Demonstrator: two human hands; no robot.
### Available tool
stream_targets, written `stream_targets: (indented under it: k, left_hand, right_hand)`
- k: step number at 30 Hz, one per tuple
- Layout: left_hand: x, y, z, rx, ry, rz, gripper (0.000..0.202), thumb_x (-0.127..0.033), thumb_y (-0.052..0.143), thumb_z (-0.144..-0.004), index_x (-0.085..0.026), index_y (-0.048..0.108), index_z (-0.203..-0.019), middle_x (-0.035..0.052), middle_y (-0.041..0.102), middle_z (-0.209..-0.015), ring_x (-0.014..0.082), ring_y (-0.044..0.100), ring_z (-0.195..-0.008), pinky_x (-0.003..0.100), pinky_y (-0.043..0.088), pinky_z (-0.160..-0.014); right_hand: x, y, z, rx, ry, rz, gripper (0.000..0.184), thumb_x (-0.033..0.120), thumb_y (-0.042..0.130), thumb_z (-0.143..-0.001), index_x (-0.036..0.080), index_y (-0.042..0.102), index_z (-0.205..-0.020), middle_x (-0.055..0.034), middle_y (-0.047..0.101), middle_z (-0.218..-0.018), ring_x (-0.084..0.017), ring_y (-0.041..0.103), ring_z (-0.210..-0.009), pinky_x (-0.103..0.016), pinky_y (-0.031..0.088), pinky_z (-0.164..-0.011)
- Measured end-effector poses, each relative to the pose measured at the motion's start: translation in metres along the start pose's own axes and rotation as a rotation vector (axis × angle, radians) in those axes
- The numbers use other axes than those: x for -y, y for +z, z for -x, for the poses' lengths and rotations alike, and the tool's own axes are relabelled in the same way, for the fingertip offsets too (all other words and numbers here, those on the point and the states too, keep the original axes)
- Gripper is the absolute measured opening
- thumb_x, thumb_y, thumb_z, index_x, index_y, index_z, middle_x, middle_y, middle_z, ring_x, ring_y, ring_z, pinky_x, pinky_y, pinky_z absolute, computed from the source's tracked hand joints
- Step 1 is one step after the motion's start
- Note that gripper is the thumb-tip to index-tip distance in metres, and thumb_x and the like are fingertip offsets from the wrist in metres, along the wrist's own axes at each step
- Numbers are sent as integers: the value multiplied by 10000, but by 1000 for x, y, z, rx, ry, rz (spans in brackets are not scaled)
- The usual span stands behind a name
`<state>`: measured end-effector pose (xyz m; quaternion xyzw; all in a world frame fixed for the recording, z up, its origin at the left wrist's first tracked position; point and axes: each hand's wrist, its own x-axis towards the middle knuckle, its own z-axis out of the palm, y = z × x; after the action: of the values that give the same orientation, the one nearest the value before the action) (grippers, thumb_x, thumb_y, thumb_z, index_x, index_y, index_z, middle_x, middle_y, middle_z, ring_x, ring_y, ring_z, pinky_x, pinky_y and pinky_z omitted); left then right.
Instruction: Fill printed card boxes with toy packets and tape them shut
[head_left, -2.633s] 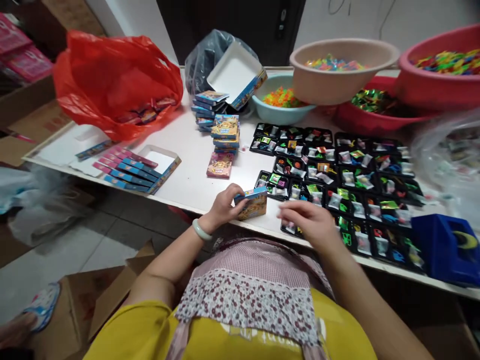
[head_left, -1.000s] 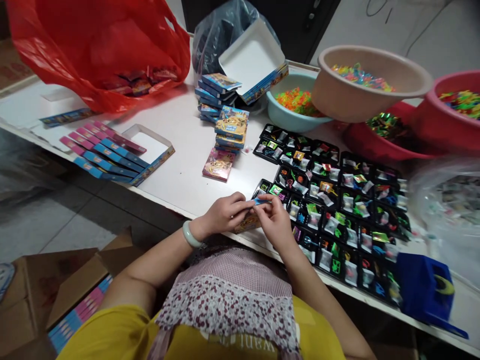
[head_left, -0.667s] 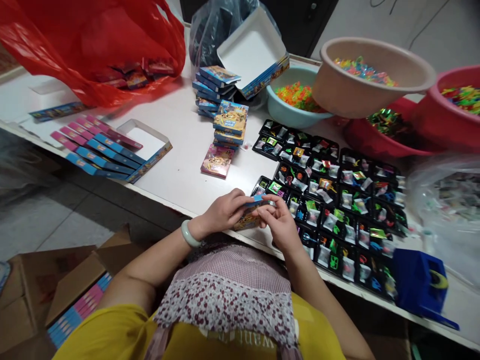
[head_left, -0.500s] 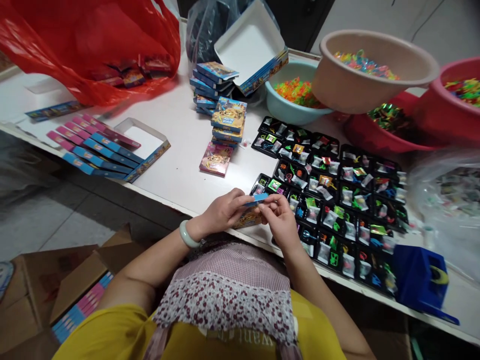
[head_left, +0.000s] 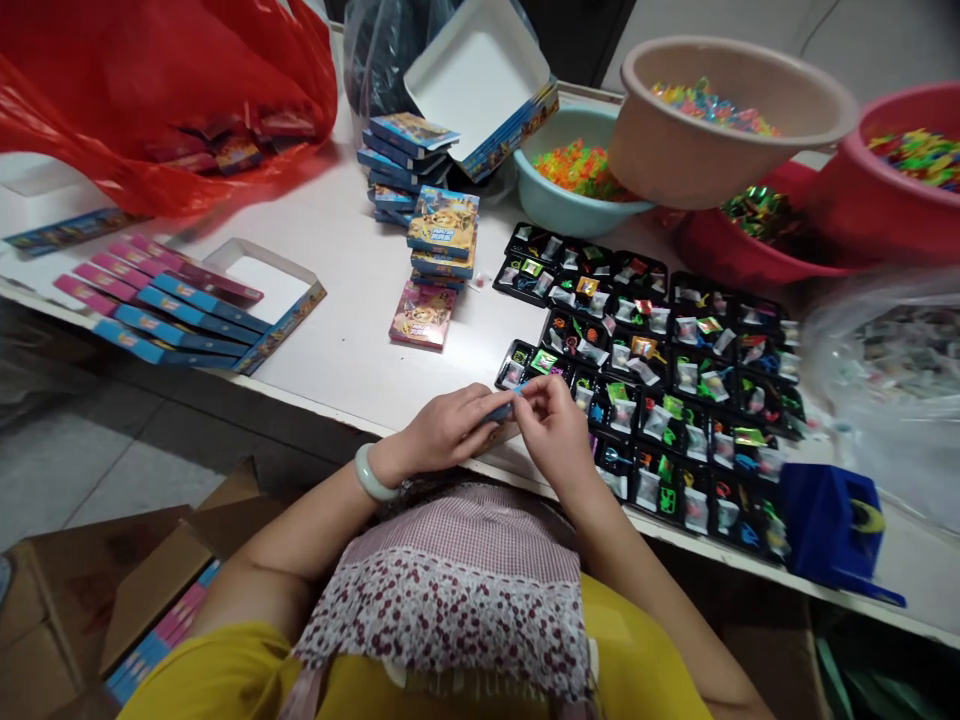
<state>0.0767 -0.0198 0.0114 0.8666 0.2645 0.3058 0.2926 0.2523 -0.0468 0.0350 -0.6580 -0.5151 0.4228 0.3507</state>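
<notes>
Between my two hands, at the table's front edge, is a small blue cardboard box (head_left: 496, 412), mostly covered by fingers. My left hand (head_left: 454, 425), with a pale bangle at its wrist, wraps round it from the left. My right hand (head_left: 551, 425) pinches the box's right end between thumb and fingertips. A pink box (head_left: 422, 314) lies flat just beyond, before a short stack of yellow-fronted boxes (head_left: 443, 218). Right of my hands, black trays (head_left: 621, 407) sit in rows, each filled with small colourful toys and wrapped packets.
Basins of small plastic pieces, blue (head_left: 536, 190), beige (head_left: 675, 160) and red (head_left: 862, 215), stand at the back right. A blue tape dispenser (head_left: 829, 525) is at the front right. An open display box (head_left: 311, 300) and a red bag (head_left: 225, 60) lie left. Cardboard cartons (head_left: 90, 590) stand below.
The box's blue top edge, raised and visible before, is now lower and mostly behind my fingers. My left fingers reach further over it. The whole view has shifted slightly.
</notes>
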Motion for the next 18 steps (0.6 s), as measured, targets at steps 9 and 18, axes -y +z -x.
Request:
stream_targets:
  k: [9,18]
  left_hand:
    - [-1,1,0,-3,-22,-157,411,-197,415,-946,-196,421,-1357,72,551,-961,158,562,-799,274,516,-672]
    - [0,3,4,44,-90,-180,528,-221,365,-969,-187,228,-1478,82,563,-950,169,566,-780,274,511,-645]
  right_hand:
    - [0,-6,2,124,117,-196,161,348,530,-833,227,480,-927,34,630,-677,-118,548,-522,-263,439,-523]
    - [-8,1,-5,127,148,-282,221,337,614,-759,239,446,-864,59,593,-640,-116,560,-555,-247,424,-515]
